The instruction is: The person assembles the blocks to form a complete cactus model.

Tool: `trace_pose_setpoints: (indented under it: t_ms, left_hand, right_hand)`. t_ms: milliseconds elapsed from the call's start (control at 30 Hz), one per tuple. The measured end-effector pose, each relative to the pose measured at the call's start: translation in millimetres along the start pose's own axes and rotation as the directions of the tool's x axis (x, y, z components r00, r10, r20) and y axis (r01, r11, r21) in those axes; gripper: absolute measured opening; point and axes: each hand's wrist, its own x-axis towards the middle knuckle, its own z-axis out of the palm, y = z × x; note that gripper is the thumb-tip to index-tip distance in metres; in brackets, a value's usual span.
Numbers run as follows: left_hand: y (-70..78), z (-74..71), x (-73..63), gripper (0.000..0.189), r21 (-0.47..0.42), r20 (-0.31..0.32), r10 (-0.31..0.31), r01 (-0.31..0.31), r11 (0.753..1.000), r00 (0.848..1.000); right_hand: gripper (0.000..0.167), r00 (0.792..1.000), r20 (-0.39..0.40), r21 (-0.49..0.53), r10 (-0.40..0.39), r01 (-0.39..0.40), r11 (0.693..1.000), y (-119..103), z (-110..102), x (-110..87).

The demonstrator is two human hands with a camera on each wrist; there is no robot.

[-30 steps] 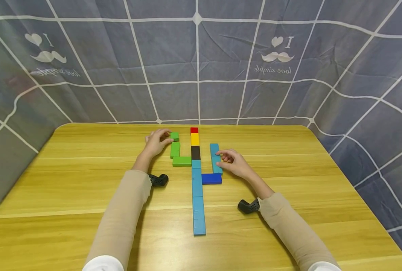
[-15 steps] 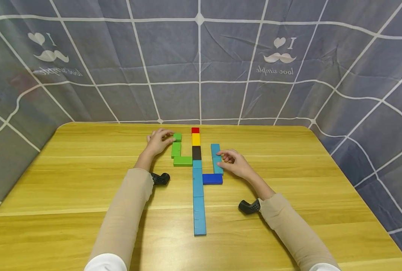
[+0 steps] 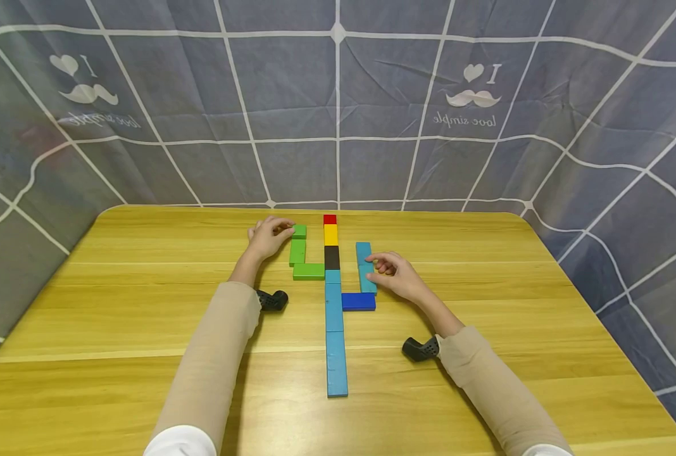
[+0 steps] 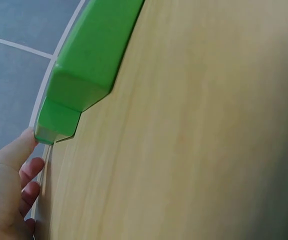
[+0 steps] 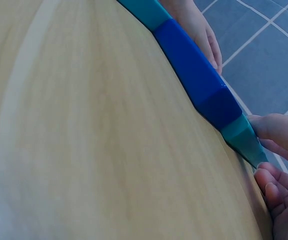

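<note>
In the head view my left hand (image 3: 269, 237) touches the left side of a small green block (image 3: 299, 232) with its thumb and index finger. That block sits against the far end of an upright green block (image 3: 297, 251), which meets a crosswise green block (image 3: 308, 272). In the left wrist view the thumb tip lies at the small block's end. My right hand (image 3: 397, 276) rests its thumb and index finger at the right side of two light blue blocks (image 3: 366, 269) laid end to end. A dark blue block (image 3: 358, 301) joins them to the middle column.
The middle column runs red (image 3: 330, 219), yellow (image 3: 330, 234), black (image 3: 331, 257), then several light blue blocks (image 3: 336, 364) toward me. A wooden table (image 3: 116, 316) lies beneath. Behind it hangs a grey curtain (image 3: 292, 82). Each wrist wears a black camera (image 3: 273, 301).
The left hand has slid the small green block slightly right and nearer, closing the gap to the upright green block. The right hand stays at the light blue blocks.
</note>
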Motion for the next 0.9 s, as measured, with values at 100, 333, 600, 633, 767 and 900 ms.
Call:
trace_pose_setpoints:
  t_ms: [100, 333, 600, 633, 767, 900]
  left_hand:
    - [-0.5, -0.5, -0.4, 0.029, -0.018, 0.009, 0.013, -0.013, 1.000, 1.000]
    - [-3.4, -0.9, -0.8, 0.029, -0.052, 0.022, 0.051, -0.050, 0.997, 0.998]
    - [-4.2, -0.9, -1.9, 0.029, -0.078, 0.025, 0.057, -0.055, 0.995, 0.998]
    - [-4.2, -0.9, -1.9, 0.029, -0.080, 0.025, 0.057, -0.055, 0.995, 0.998]
    - [-4.6, -1.7, -2.3, 0.029, -0.088, 0.026, 0.059, -0.057, 0.995, 0.998]
    - [-4.9, -2.1, -2.9, 0.029, -0.093, 0.026, 0.061, -0.059, 0.994, 0.998]
  right_hand:
    - [0.035, 1.000, -0.001, -0.003, 0.003, -0.003, 1.000, -0.9, -0.3, -0.3]
    - [0.035, 1.000, -0.002, -0.005, 0.005, -0.005, 1.000, -1.5, -0.2, -0.4]
    - [0.035, 1.000, -0.005, -0.003, 0.003, -0.003, 1.000, -0.9, -0.1, -0.5]
    - [0.035, 1.000, -0.005, -0.003, 0.001, -0.001, 1.000, -0.8, 0.0, -0.5]
    - [0.034, 1.000, -0.004, -0.004, -0.004, 0.004, 1.000, -0.4, 0.1, -0.6]
    - [0.035, 1.000, -0.007, -0.011, 0.001, -0.001, 1.000, -1.3, 0.6, -1.2]
